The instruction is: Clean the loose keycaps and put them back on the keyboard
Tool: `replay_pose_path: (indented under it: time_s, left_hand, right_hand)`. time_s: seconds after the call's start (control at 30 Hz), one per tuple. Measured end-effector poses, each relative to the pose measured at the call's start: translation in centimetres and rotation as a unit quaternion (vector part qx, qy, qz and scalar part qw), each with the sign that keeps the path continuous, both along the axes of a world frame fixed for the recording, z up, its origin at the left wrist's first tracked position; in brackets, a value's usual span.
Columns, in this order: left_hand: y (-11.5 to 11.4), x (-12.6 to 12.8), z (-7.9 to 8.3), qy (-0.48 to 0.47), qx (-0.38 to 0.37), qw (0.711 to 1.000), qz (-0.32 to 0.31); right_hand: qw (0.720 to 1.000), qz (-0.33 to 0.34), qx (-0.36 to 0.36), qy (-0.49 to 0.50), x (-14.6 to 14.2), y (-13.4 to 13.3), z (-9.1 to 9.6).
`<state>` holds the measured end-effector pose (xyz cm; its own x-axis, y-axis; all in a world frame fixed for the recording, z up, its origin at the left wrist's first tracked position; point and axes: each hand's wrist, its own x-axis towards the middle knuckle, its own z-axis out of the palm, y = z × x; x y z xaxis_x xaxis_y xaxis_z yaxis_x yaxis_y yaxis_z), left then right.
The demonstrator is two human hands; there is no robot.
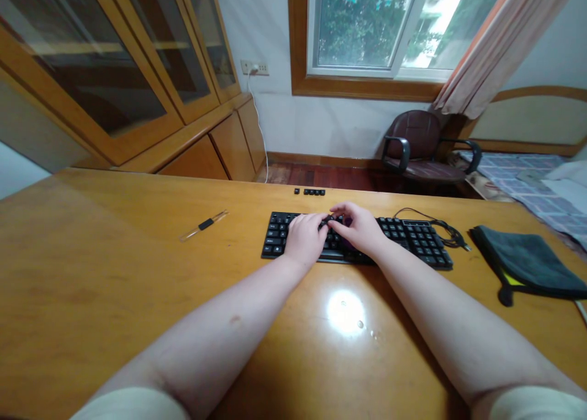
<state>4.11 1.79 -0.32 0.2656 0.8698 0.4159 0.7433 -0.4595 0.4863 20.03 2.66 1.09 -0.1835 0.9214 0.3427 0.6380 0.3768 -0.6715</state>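
A black keyboard [415, 243] lies across the desk under both hands. My left hand [305, 239] rests over its left half, thumb and forefinger closed at a small black keycap [326, 221]. From the other side, my right hand [360, 229] bends its thumb and fingers around the same keycap; the exact contact is hard to make out. Something dark purple [347, 222] shows beneath the right palm, mostly hidden. Beyond the keyboard, several loose black keycaps [314, 192] sit in a row near the desk's far edge. One more keycap [297, 191] lies just left of them.
A wire keycap puller with a black grip [206, 224] lies left on the wooden desk [114, 273]. The coiled keyboard cable [452, 233] is behind the keyboard's right end. A dark grey cloth [527, 261] lies at right. Beyond the desk stand a chair [417, 142] and a glass-doored cabinet [183, 145].
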Motion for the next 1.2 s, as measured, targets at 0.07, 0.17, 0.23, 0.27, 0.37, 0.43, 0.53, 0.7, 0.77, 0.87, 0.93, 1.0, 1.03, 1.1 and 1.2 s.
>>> replay_pose_path:
  time_s: [0.07, 0.17, 0.23, 0.27, 0.37, 0.43, 0.53, 0.7, 0.77, 0.87, 0.93, 1.0, 1.03, 1.1, 1.2]
  left_hand:
    - [0.1, -0.1, -0.1, -0.006, -0.005, 1.0, 0.002]
    - [0.2, -0.1, -0.1, -0.017, -0.01, 1.0, -0.002]
    - [0.3, -0.2, 0.0, -0.027, -0.015, 0.999, -0.008]
    - [0.3, -0.2, 0.0, -0.034, -0.016, 0.999, -0.011]
    - [0.3, -0.3, 0.0, -0.061, -0.016, 0.998, -0.012]
    - [0.4, -0.3, 0.0, -0.089, -0.013, 0.996, -0.012]
    - [0.4, -0.4, 0.1, -0.143, -0.008, 0.99, -0.01]
    - [0.3, -0.3, 0.2, -0.231, 0.01, 0.973, -0.026]
    - [0.3, -0.3, 0.2, -0.256, 0.014, 0.966, -0.026]
    - [0.4, -0.3, 0.1, -0.284, 0.008, 0.958, -0.023]
    - [0.5, -0.3, 0.1, -0.297, 0.002, 0.955, -0.02]
    - [0.5, -0.2, 0.0, -0.3, -0.008, 0.953, -0.024]
    - [0.6, -0.2, 0.0, -0.299, -0.013, 0.954, -0.031]
    - [0.6, -0.2, 0.0, -0.296, -0.023, 0.954, -0.042]
    - [0.6, -0.2, 0.0, -0.297, -0.033, 0.954, -0.037]
  right_hand:
    - [1.0, -0.002, -0.002, -0.002, -0.2, -0.1, -0.1]
    - [1.0, -0.001, 0.001, 0.004, -0.4, -0.3, -0.1]
    - [1.0, -0.009, 0.001, 0.004, -0.5, -0.4, 0.1]
    - [1.0, -0.012, 0.001, 0.004, -0.5, -0.4, 0.1]
    - [1.0, -0.01, 0.005, 0.009, -0.3, -0.3, 0.2]
    - [0.999, -0.007, 0.019, 0.034, -0.1, -0.2, 0.2]
    - [0.995, -0.026, 0.055, 0.079, 0.3, 0.3, 0.0]
    - [0.986, -0.072, 0.103, 0.108, 0.4, 0.8, 0.2]
    - [0.985, -0.063, 0.095, 0.131, 0.3, 0.7, 0.4]
    - [0.984, -0.082, 0.082, 0.136, 0.3, 0.6, 0.7]
    - [0.98, -0.097, 0.059, 0.163, 0.3, 0.6, 0.6]
    - [0.969, -0.08, 0.008, 0.232, 0.2, 0.7, 0.5]
    - [0.96, -0.062, -0.02, 0.273, 0.2, 0.8, 0.4]
    - [0.937, -0.027, -0.068, 0.342, 0.1, 0.8, 0.2]
    - [0.902, 0.022, -0.12, 0.415, 0.0, 0.7, 0.1]
